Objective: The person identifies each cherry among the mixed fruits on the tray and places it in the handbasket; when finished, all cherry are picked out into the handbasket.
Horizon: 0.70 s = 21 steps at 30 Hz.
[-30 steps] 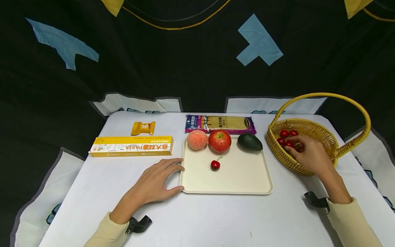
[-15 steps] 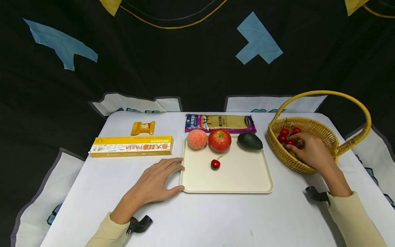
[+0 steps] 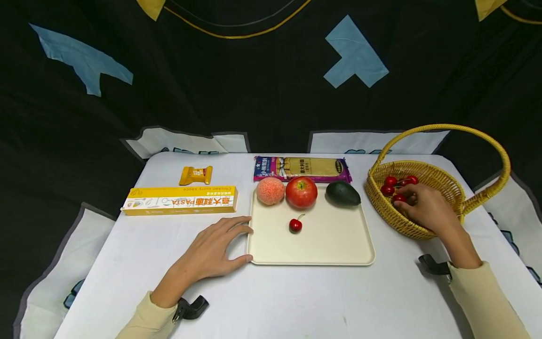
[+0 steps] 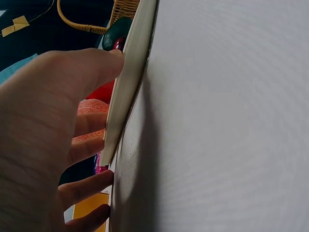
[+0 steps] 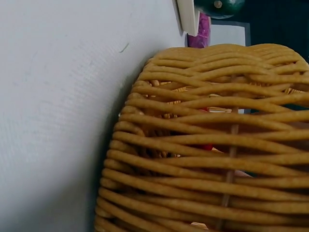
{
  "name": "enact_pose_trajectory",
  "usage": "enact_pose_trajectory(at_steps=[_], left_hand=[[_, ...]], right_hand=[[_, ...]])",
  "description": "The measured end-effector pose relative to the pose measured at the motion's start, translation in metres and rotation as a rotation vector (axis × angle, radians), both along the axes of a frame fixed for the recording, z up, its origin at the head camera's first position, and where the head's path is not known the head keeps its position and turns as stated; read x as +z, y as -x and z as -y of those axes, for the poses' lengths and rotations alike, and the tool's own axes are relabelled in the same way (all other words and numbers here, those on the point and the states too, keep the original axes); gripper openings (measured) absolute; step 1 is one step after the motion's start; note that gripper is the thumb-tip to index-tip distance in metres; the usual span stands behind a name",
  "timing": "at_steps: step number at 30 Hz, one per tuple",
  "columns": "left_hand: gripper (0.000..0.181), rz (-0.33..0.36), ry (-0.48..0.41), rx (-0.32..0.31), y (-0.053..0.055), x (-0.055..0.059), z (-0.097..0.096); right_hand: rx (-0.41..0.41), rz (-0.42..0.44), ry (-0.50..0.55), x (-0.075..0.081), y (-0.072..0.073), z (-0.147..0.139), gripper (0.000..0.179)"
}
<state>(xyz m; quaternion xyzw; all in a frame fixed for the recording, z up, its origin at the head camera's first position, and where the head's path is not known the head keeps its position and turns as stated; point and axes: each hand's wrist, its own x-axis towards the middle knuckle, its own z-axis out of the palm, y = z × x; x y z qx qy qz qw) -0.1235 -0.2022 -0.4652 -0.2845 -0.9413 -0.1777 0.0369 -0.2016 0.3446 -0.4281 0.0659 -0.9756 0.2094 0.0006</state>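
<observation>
In the head view my left hand (image 3: 216, 249) lies at the left side of a cream tray (image 3: 334, 249), fingers spread and fairly straight. The left wrist view has its thumb and some fingertips touching the tray's rim (image 4: 126, 89). On the tray are a red cherry with a stem (image 3: 295, 226), a red apple (image 3: 301, 192), a rough pink peach-like ball (image 3: 271, 191) and a dark green avocado (image 3: 343, 194). My right hand (image 3: 429, 212) reaches into a wicker basket (image 3: 383, 216), thumb and index finger pinching a cherry (image 3: 399, 198). Other cherries (image 3: 387, 190) lie beside it. Basket weave (image 5: 217, 140) mostly hides that hand in the right wrist view.
A purple-edged pasta packet (image 3: 302, 169) lies behind the tray. To the left are a yellow and white pasta box (image 3: 182, 201) and a small orange-yellow wrapped snack (image 3: 196, 175). The basket's tall handle (image 3: 457, 127) arches above it. A dark patterned cloth hangs behind the table.
My right hand has shifted slightly within the basket, its fingers closing around a cherry. Some cherries there have moved a little to the right. My left hand and the tray have stayed put.
</observation>
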Motion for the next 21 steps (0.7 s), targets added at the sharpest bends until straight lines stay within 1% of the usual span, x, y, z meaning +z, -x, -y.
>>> enact_pose_trajectory(at_steps=[5, 11, 16, 21], left_hand=[[0.054, 0.003, 0.000, 0.005, -0.001, 0.000, 0.000], [0.054, 0.008, 0.003, 0.007, -0.001, 0.000, 0.000], [0.053, 0.001, 0.000, 0.004, 0.000, 0.000, 0.000], [0.053, 0.001, -0.003, -0.002, 0.000, 0.000, 0.000]], right_hand=[[0.004, -0.029, -0.005, -0.001, -0.001, 0.002, 0.041], [-0.030, -0.088, -0.013, 0.002, -0.005, 0.008, 0.040], [-0.061, -0.116, 0.033, 0.013, -0.009, 0.016, 0.044], [-0.070, -0.193, 0.075, 0.024, -0.014, 0.030, 0.043]])
